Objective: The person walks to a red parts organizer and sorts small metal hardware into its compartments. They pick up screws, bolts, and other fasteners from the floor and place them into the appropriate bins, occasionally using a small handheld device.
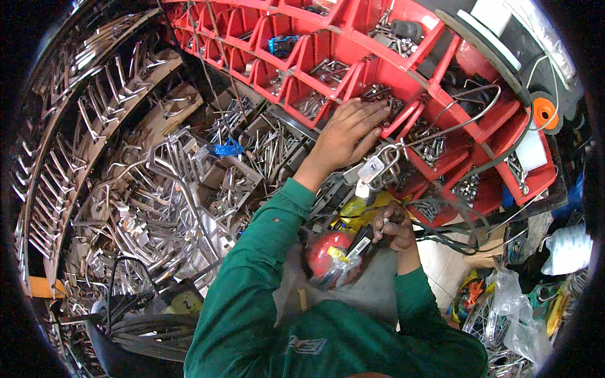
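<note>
My left hand (350,133) reaches to a red bin (401,74) holding small metal fasteners (389,104). Its fingers lie stretched out, slightly apart, over the bin's front edge, and nothing shows in them. Lower and to the right, my right hand (396,230) is closed in a pinch near my body; a small pale bit shows at its fingertips, too small to name. Just left of that hand are a black item with a white label (360,244) and a red rounded object (328,252) partly under clear plastic. A yellow plastic bag (362,210) lies behind them.
Metal shackle-like pieces (377,169) hang between my hands. Bent metal rods (135,217) pile up at left beside racks of hooks (57,211). Dark cables (466,230) loop at right, above clear plastic bags (520,315). An orange disc (544,113) sits far right.
</note>
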A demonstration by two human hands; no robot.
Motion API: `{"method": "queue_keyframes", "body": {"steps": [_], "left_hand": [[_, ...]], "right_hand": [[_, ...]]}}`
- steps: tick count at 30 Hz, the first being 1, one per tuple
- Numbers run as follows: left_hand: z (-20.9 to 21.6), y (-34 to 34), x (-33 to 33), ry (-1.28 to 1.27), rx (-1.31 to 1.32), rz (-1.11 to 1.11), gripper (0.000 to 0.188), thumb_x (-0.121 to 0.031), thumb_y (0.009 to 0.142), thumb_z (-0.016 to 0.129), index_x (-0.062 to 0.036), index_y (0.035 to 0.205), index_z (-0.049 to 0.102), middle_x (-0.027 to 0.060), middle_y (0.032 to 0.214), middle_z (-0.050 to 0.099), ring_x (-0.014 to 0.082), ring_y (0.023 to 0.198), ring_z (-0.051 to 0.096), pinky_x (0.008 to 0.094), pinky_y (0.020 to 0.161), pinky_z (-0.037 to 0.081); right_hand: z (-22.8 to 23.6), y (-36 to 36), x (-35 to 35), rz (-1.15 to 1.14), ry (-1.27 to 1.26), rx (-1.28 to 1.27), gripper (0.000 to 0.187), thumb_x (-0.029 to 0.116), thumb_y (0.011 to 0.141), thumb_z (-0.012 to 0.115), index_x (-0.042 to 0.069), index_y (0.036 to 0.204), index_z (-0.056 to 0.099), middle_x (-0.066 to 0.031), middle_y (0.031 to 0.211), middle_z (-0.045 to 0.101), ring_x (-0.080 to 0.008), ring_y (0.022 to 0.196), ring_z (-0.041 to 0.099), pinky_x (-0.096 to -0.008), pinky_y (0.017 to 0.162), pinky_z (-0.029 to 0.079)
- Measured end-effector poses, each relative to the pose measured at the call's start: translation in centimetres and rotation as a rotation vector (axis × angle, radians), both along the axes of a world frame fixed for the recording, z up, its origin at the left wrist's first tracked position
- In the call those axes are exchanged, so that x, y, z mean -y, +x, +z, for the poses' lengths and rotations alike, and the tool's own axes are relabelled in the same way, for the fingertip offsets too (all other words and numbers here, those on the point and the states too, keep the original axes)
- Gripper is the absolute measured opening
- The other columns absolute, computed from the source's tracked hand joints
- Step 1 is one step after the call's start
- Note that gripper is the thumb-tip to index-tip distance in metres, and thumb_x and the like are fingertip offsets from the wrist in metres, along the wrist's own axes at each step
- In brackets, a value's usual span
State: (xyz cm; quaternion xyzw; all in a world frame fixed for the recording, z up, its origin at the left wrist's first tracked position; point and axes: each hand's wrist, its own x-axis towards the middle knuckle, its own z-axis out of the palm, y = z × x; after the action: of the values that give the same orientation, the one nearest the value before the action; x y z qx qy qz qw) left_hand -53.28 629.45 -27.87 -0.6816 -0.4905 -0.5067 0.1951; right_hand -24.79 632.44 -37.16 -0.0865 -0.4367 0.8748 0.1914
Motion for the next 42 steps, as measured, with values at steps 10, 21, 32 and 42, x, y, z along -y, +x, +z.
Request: {"method": "queue_keyframes", "body": {"steps": [10, 21, 32, 42], "left_hand": [[-16.7, 1.5, 10.2, -0.043, 0.738, 0.539, 0.026, -0.009, 0.095, 0.066, -0.0003, 0.120, 0.064, 0.0195, 0.117, 0.065, 0.0369, 0.114, 0.061, 0.0454, 0.101, 0.047], [-11.9, -1.9, 10.1, 0.052, 0.699, 0.440, 0.017, -0.005, 0.097, 0.065, -0.0014, 0.113, 0.069, 0.0164, 0.107, 0.068, 0.0352, 0.102, 0.065, 0.0413, 0.090, 0.052], [2.9, -13.7, -1.4, 0.367, 0.185, 0.333, 0.044, -0.022, 0.094, 0.067, -0.0082, 0.135, 0.059, 0.0140, 0.139, 0.059, 0.0341, 0.131, 0.052, 0.0471, 0.108, 0.037], [-1.0, -16.3, -5.2, 0.414, 0.204, 0.286, 0.051, -0.039, 0.090, 0.066, -0.0055, 0.128, 0.061, 0.0133, 0.121, 0.066, 0.0337, 0.109, 0.060, 0.0450, 0.098, 0.040]], "right_hand": [[0.8, 0.7, 0.3, -0.008, 0.053, -0.031, 0.036, 0.002, 0.076, 0.083, 0.008, 0.102, 0.059, -0.0108, 0.088, 0.062, -0.0261, 0.072, 0.066, -0.0411, 0.062, 0.059], [5.2, 3.4, 2.8, -0.039, 0.150, 0.104, 0.043, 0.004, 0.069, 0.090, 0.005, 0.102, 0.062, -0.0178, 0.082, 0.069, -0.0309, 0.067, 0.070, -0.0440, 0.058, 0.059], [8.4, -0.1, 1.6, 0.506, 0.400, 0.590, 0.051, 0.001, 0.070, 0.091, -0.002, 0.116, 0.070, -0.0182, 0.092, 0.077, -0.0254, 0.079, 0.076, -0.0364, 0.069, 0.060], [7.5, -1.4, -1.9, 0.866, 0.495, 0.557, 0.079, 0.002, 0.078, 0.089, 0.000, 0.149, 0.052, -0.0155, 0.099, 0.079, -0.0214, 0.099, 0.075, -0.0347, 0.092, 0.055]]}}
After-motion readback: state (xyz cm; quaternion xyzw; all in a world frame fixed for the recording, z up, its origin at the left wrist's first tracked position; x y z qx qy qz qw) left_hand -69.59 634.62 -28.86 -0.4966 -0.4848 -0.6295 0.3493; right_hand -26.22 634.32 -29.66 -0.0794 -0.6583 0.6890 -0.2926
